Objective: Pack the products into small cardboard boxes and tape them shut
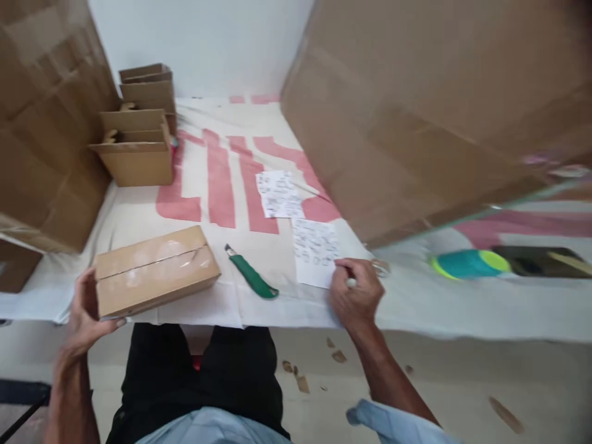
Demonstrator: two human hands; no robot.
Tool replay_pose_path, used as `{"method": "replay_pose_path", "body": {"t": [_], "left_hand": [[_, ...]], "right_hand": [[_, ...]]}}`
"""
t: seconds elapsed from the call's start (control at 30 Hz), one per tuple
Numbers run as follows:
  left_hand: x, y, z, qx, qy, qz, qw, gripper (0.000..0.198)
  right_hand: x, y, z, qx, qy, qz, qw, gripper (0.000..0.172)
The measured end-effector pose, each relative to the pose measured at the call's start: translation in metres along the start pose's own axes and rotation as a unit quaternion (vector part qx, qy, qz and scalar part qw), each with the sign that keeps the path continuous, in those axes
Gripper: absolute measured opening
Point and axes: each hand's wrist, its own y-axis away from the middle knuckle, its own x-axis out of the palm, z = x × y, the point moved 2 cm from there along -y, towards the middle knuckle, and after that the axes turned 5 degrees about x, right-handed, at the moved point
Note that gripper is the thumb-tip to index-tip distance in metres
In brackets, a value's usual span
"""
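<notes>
A flat, closed cardboard box (155,265) with clear tape over its top seam lies on the table's front left. My left hand (87,308) grips its left end, thumb low along the front. My right hand (356,290) is closed at the right edge of a handwritten paper slip (317,250); whatever its fingers hold is hidden. A second written slip (279,194) lies just beyond the first, their edges meeting. Between the box and the near slip rests a green utility knife (252,276), its blade end pointing away to the left.
Two open small cartons (139,163) stand at the back left beside a large cardboard box (50,135). Another large box (430,117) fills the right side. A teal and yellow object (469,264) and a dark phone-like slab (539,261) lie at right. Cardboard scraps (303,383) litter the floor.
</notes>
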Motion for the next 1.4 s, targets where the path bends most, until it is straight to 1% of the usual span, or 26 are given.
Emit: {"method": "replay_pose_path", "body": {"t": [0.1,0.2,0.3,0.37,0.4,0.5,0.57,0.63,0.73,0.87,0.97,1.07,1.17,1.23,1.3,1.33,1.4], "left_hand": [[-0.002,0.003,0.009,0.023,0.029,0.016,0.999,0.111],[0.001,0.004,0.011,0.042,0.037,0.045,0.997,0.109],[0.002,0.006,0.009,0.049,0.038,0.062,0.996,0.11],[0.0,0.007,0.009,0.044,0.034,0.069,0.996,0.112],[-0.001,0.008,0.009,0.039,0.03,0.072,0.996,0.112],[-0.002,0.011,0.009,0.022,0.018,0.079,0.996,0.104],[-0.003,0.013,0.007,0.012,0.012,0.084,0.996,0.097],[-0.002,0.013,0.003,0.005,0.006,0.091,0.996,0.093],[-0.001,0.011,-0.005,0.008,0.0,0.107,0.994,0.086],[0.0,0.008,-0.011,0.006,-0.007,0.123,0.992,0.081],[0.002,0.006,-0.014,0.004,-0.016,0.134,0.991,0.077],[0.004,0.005,-0.016,0.016,-0.025,0.139,0.99,0.073],[0.006,0.004,-0.016,0.028,-0.016,0.136,0.99,0.078],[0.007,0.004,-0.016,0.034,-0.008,0.135,0.99,0.082],[0.008,0.004,-0.016,0.038,-0.003,0.132,0.991,0.082],[0.009,0.004,-0.016,0.039,-0.001,0.131,0.991,0.082],[0.01,0.005,-0.017,0.042,-0.001,0.132,0.99,0.084]], "right_hand": [[0.007,0.005,0.032,-0.032,-0.027,0.011,0.999,0.014],[0.013,0.009,0.077,-0.055,-0.065,0.045,0.995,0.015],[0.02,0.015,0.121,-0.086,-0.114,0.098,0.985,0.014],[0.026,0.019,0.14,-0.108,-0.125,0.143,0.976,0.013],[0.03,0.022,0.146,-0.118,-0.119,0.168,0.971,0.014],[0.039,0.032,0.149,-0.139,-0.052,0.246,0.958,0.018],[0.044,0.041,0.143,-0.146,0.012,0.29,0.946,0.023],[0.047,0.049,0.135,-0.147,0.062,0.317,0.935,0.026],[0.049,0.057,0.124,-0.132,0.092,0.327,0.931,0.026],[0.052,0.062,0.115,-0.102,0.095,0.335,0.932,0.025],[0.055,0.063,0.114,-0.089,0.094,0.341,0.931,0.024],[0.053,0.057,0.118,-0.069,0.066,0.317,0.944,0.027],[0.045,0.037,0.127,-0.02,-0.017,0.268,0.963,0.029],[0.037,0.018,0.14,0.026,-0.077,0.26,0.962,0.03],[0.028,-0.001,0.16,0.058,-0.129,0.283,0.949,0.032],[0.023,-0.009,0.173,0.058,-0.151,0.299,0.94,0.033],[0.016,-0.024,0.203,0.022,-0.187,0.334,0.923,0.032]]}}
